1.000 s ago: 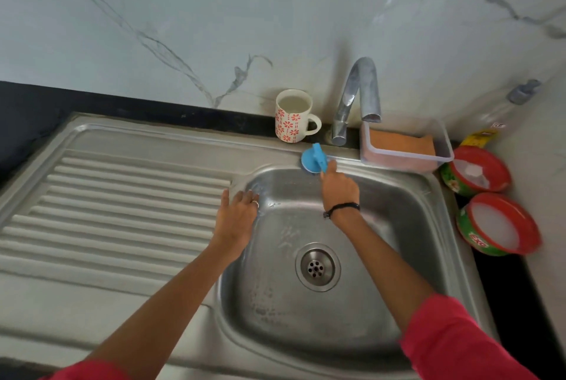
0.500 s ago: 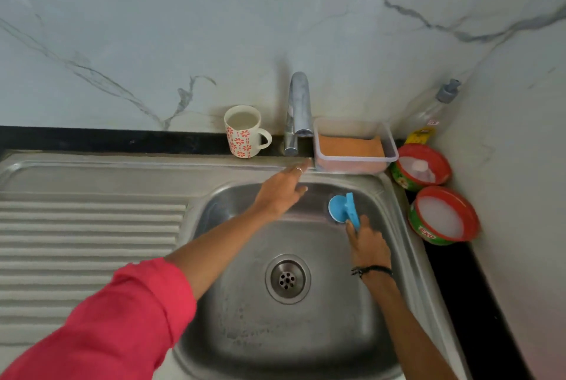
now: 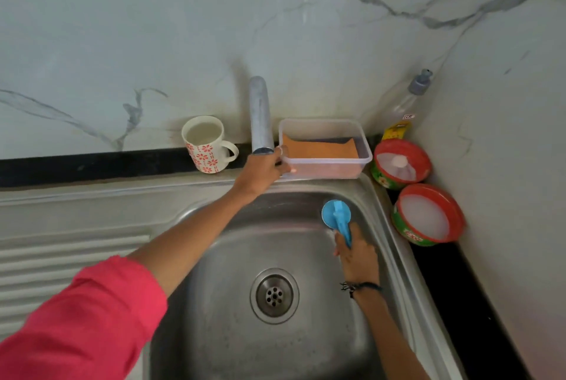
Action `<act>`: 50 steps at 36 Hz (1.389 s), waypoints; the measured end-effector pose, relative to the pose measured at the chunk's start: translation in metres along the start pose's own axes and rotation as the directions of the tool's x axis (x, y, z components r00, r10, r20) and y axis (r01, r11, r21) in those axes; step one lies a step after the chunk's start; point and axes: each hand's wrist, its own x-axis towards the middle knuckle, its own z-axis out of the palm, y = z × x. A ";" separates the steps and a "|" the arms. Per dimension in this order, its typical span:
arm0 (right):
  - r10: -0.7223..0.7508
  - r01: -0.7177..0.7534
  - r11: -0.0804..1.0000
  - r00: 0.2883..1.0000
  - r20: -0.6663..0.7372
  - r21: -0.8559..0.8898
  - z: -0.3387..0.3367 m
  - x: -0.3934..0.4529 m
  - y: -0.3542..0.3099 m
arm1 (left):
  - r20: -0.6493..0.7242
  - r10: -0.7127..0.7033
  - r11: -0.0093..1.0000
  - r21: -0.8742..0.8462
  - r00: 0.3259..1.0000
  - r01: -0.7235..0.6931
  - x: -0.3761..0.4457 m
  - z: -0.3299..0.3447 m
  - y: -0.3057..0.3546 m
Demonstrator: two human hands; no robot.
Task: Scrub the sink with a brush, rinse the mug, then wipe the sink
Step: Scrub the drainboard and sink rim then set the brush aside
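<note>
In the lower centre of the frame lies the stainless steel sink (image 3: 389, 244), its round drain (image 3: 274, 295) near the middle of the basin. The right hand (image 3: 356, 260), at centre right, has its fingers curled round the handle of the blue round-headed plastic brush (image 3: 337, 217), whose head sits against the upper right wall of the basin. The left hand (image 3: 263, 169) reaches up to the centre of the frame, at the base of the grey metal tap (image 3: 260, 116), beside the clear plastic tub (image 3: 324, 165); its fingers look curled there, but whether they grip anything cannot be told (the hand itself hides them).

The white ceramic mug with red flowers (image 3: 205, 143) stands upright on the back ledge, just left of the tap, well apart from both hands, with pale liquid inside. The tub holds an orange sponge (image 3: 318, 148). At the right edge of the frame, two round red-rimmed green containers (image 3: 428, 215) sit on the black tabletop (image 3: 477, 303), with a clear pump bottle (image 3: 407, 103) in the corner behind them.
</note>
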 end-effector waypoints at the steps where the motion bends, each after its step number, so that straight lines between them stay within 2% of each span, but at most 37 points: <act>1: -0.020 0.021 1.000 1.000 0.012 -0.017 0.002 0.003 -0.005 | -0.019 -0.006 0.999 -0.043 1.000 0.005 -0.003 -0.002 -0.004; 5: -0.154 0.166 0.972 0.984 0.084 -0.168 0.015 0.018 -0.033 | -0.114 -0.032 0.990 -0.142 0.993 0.015 -0.012 -0.010 -0.005; 9: -0.247 0.294 0.903 0.952 0.181 -0.314 0.034 0.026 -0.063 | -0.190 -0.069 0.906 -0.424 0.979 -0.018 -0.011 -0.014 0.001; 12: -0.318 0.371 0.860 0.927 0.201 -0.351 0.043 0.033 -0.078 | -0.194 -0.025 0.887 -0.456 0.981 -0.068 -0.011 -0.021 0.008; 15: -0.315 0.371 0.844 0.928 0.202 -0.389 0.044 0.045 -0.077 | -0.170 0.021 0.874 -0.475 0.985 -0.100 -0.009 -0.025 0.009; 17: -0.257 0.300 0.849 0.954 0.157 -0.435 0.035 0.052 -0.066 | -0.166 0.041 0.889 -0.444 0.985 -0.112 -0.008 -0.027 0.009; 20: -0.039 0.007 0.938 0.996 -0.085 -0.348 0.001 0.060 -0.040 | -0.171 0.007 0.899 -0.431 0.985 -0.082 -0.010 -0.029 0.012; 22: 0.094 -0.149 0.964 0.966 -0.241 -0.219 -0.021 0.065 -0.029 | -0.176 -0.009 0.900 -0.429 0.984 -0.069 -0.012 -0.030 0.014; 23: 0.117 -0.176 0.960 0.958 -0.262 -0.216 -0.025 0.068 -0.030 | -0.178 -0.009 0.900 -0.430 0.984 -0.069 -0.014 -0.031 0.017; 26: 0.149 -0.191 0.952 0.972 -0.183 -0.240 -0.013 0.070 -0.057 | -0.193 0.004 0.889 -0.449 0.981 -0.092 -0.015 -0.033 0.024; 28: 0.125 -0.147 0.947 0.988 -0.095 -0.286 0.008 0.061 -0.078 | -0.188 0.003 0.886 -0.455 0.982 -0.090 -0.014 -0.034 0.025; 31: 0.006 0.016 0.935 0.998 0.061 -0.354 0.048 0.032 -0.101 | -0.157 0.019 0.893 -0.441 0.987 -0.087 -0.013 -0.035 0.023; 34: -0.158 0.231 0.915 0.960 0.233 -0.330 0.078 0.007 -0.118 | -0.151 -0.028 0.874 -0.483 0.988 -0.049 -0.011 -0.031 0.019; 37: -0.211 0.297 0.891 0.940 0.267 -0.344 0.072 0.013 -0.114 | -0.172 -0.045 0.869 -0.493 0.984 -0.046 -0.011 -0.027 0.016; 39: -0.167 0.237 0.899 0.963 0.212 -0.368 0.054 0.024 -0.097 | -0.180 -0.038 0.864 -0.500 0.983 -0.058 -0.011 -0.028 0.015; 42: -0.019 0.033 0.903 0.999 0.038 -0.429 0.017 0.038 -0.063 | -0.166 -0.037 0.884 -0.465 0.986 -0.045 -0.011 -0.028 0.015; 45: 0.151 -0.190 0.931 0.978 -0.145 -0.312 -0.011 0.046 -0.044 | -0.162 -0.019 0.896 -0.442 0.987 -0.055 -0.011 -0.028 0.015; 48: 0.236 -0.271 0.938 0.956 -0.174 -0.217 -0.008 0.050 -0.056 | -0.189 -0.001 0.902 -0.424 0.982 -0.080 -0.007 -0.027 0.012; 50: 0.200 -0.226 0.940 0.972 -0.123 -0.255 0.008 0.047 -0.076 | -0.212 -0.015 0.898 -0.432 0.977 -0.080 -0.006 -0.023 0.009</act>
